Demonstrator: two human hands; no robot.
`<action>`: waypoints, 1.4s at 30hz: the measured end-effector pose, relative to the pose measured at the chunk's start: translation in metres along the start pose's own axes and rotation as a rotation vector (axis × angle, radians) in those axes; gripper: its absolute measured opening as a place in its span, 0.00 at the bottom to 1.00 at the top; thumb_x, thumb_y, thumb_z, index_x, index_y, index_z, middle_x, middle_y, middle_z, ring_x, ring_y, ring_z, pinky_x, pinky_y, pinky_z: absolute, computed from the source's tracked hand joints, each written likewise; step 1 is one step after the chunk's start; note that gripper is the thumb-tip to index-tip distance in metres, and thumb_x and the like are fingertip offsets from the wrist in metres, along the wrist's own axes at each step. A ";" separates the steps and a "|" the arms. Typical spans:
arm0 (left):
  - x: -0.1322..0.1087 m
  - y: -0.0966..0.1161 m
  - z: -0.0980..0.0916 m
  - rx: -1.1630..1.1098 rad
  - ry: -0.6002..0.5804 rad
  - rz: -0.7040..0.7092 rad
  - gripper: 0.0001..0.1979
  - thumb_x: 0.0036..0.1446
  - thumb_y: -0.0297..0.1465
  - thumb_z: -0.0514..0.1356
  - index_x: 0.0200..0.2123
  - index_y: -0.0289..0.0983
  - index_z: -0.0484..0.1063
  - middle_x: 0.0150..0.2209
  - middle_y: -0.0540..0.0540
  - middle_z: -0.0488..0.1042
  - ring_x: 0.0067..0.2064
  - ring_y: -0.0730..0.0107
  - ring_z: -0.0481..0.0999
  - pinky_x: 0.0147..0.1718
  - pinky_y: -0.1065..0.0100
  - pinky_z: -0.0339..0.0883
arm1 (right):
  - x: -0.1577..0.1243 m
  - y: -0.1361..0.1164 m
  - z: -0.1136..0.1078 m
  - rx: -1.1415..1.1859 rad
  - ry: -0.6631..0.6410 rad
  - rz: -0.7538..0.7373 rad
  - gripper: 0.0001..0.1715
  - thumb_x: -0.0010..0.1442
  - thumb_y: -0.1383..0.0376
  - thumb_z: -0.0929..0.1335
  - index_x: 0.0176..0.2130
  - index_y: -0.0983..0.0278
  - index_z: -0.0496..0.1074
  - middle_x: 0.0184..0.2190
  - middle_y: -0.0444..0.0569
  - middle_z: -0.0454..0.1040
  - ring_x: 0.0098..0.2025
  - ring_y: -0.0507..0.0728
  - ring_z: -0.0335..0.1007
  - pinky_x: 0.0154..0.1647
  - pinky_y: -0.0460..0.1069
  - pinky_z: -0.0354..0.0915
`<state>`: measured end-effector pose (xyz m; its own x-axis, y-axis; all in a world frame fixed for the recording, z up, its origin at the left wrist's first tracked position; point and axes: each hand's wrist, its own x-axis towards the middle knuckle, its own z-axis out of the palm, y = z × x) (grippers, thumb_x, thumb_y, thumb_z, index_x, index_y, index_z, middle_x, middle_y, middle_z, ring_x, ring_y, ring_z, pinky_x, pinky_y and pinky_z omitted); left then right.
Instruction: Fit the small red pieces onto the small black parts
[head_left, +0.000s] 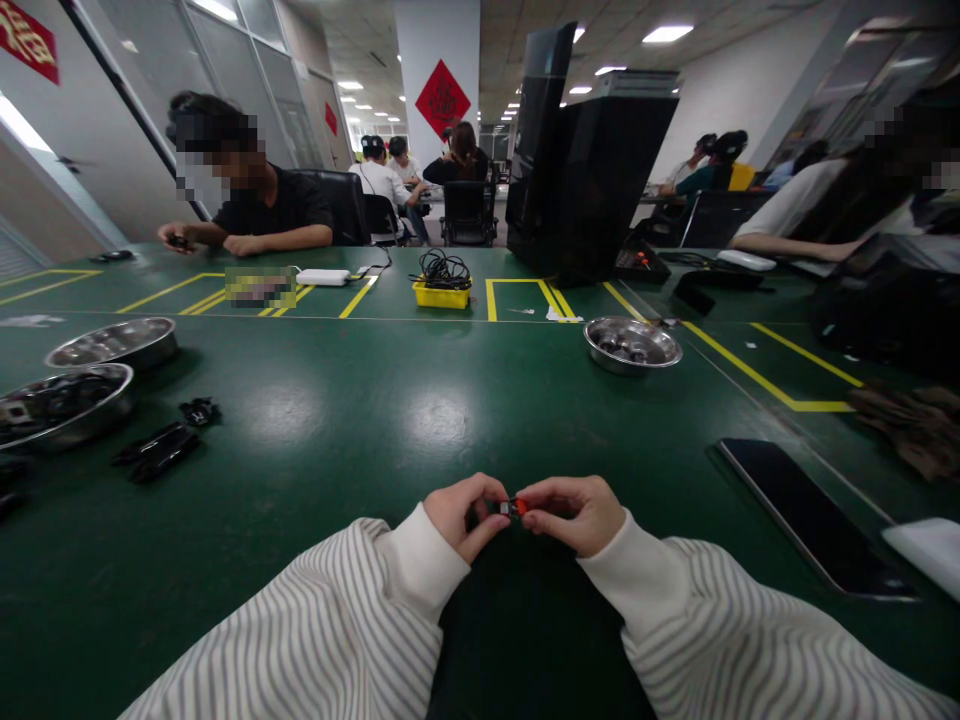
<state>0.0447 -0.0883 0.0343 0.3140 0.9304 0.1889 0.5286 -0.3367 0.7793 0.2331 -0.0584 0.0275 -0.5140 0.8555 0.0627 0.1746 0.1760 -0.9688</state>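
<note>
A green table (315,440), marked with yellow tape towards its far side, fills most of the view; a large black case (615,185) stands on its far part, right of centre; a steel bowl (634,367) with dark pieces in it sits in front of that case, and at the left edge a second steel bowl (99,413) is heaped with dark parts; a yellow tray (442,296) near the middle of the far side carries a tangle of black cable; the left hand (459,515) and right hand (583,515) meet close to the wearer, raised a little in front of the near edge; a black phone (810,515) lies flat to their right, and some glossy black pieces (157,452) lie well apart to their left; smallest of all, a small component (513,508) is between the two hands, its grey end pinched by the left thumb and forefinger, its orange end by the right; whether it is one piece or two joined is too small to tell; the step in hand looks like close fingertip handling, and a next move would call for a steady grip with both ends kept in line.
</note>
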 end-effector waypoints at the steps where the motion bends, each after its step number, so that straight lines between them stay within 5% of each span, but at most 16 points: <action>1: 0.000 0.000 0.000 0.002 0.001 -0.004 0.07 0.47 0.29 0.56 0.32 0.35 0.67 0.20 0.54 0.64 0.21 0.78 0.62 0.22 0.75 0.56 | 0.000 -0.001 0.000 0.006 -0.005 -0.003 0.15 0.46 0.63 0.71 0.36 0.68 0.74 0.28 0.51 0.77 0.26 0.53 0.74 0.30 0.46 0.72; 10: -0.001 0.003 -0.002 -0.023 0.010 0.001 0.06 0.46 0.28 0.56 0.31 0.34 0.66 0.19 0.55 0.63 0.19 0.80 0.61 0.22 0.76 0.58 | 0.000 -0.003 -0.001 0.017 0.003 -0.039 0.14 0.47 0.62 0.70 0.35 0.66 0.75 0.28 0.51 0.76 0.24 0.52 0.73 0.26 0.46 0.71; 22: -0.002 0.006 -0.003 -0.013 0.022 0.003 0.06 0.46 0.27 0.56 0.31 0.34 0.67 0.20 0.55 0.64 0.20 0.80 0.62 0.24 0.76 0.59 | 0.003 -0.005 0.002 0.147 -0.007 0.176 0.16 0.44 0.59 0.71 0.31 0.69 0.73 0.24 0.49 0.75 0.24 0.52 0.72 0.19 0.43 0.68; 42: -0.003 0.006 -0.002 0.059 0.057 0.010 0.05 0.47 0.28 0.56 0.31 0.35 0.67 0.20 0.54 0.65 0.21 0.79 0.64 0.23 0.76 0.60 | 0.002 -0.008 0.008 0.125 0.051 0.232 0.16 0.44 0.58 0.71 0.30 0.68 0.75 0.23 0.50 0.75 0.23 0.52 0.72 0.15 0.42 0.65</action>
<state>0.0454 -0.0929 0.0399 0.2745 0.9333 0.2316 0.5715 -0.3520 0.7412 0.2243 -0.0616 0.0336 -0.4284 0.8900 -0.1559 0.1764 -0.0868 -0.9805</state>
